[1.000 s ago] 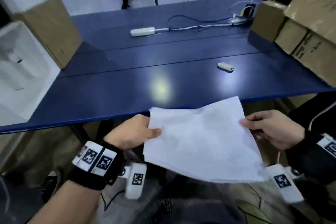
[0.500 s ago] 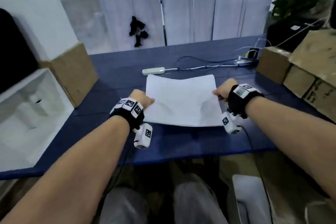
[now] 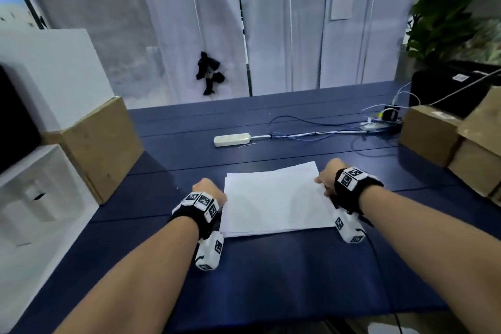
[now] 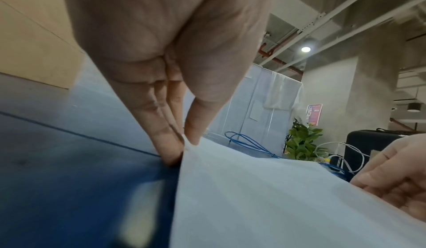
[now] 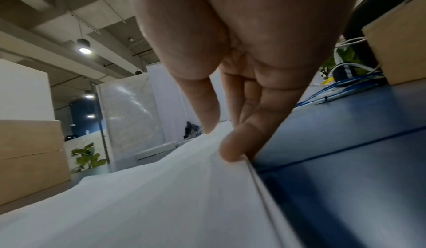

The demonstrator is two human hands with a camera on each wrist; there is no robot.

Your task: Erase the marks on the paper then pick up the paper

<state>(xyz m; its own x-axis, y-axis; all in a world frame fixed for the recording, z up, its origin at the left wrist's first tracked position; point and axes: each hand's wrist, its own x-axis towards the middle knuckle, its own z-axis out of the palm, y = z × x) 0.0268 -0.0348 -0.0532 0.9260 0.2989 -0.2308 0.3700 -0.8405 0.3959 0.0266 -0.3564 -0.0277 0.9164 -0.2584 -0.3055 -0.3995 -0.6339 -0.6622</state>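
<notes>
A thin stack of white paper [image 3: 273, 199] lies on the blue table [image 3: 271, 279] between my hands. My left hand [image 3: 210, 191] pinches the paper's left edge [image 4: 186, 146] between thumb and fingers. My right hand [image 3: 329, 179] pinches the right edge [image 5: 221, 142] the same way, thumb on top and fingers at the side. In the wrist views the paper [image 4: 276, 197] [image 5: 161, 197] bows up slightly near the pinches. No marks show on the sheet. No eraser is in view.
A white power strip [image 3: 231, 140] with blue and white cables [image 3: 311, 130] lies behind the paper. Cardboard boxes stand at the left [image 3: 100, 144] and right [image 3: 433, 138]. White foam packing [image 3: 32, 198] sits at the far left. A plant [image 3: 444, 22] is at the back right.
A second ago both hands held the paper in the air near my body. They carried it forward over the table and lowered it; it now rests flat, both hands still pinching its edges.
</notes>
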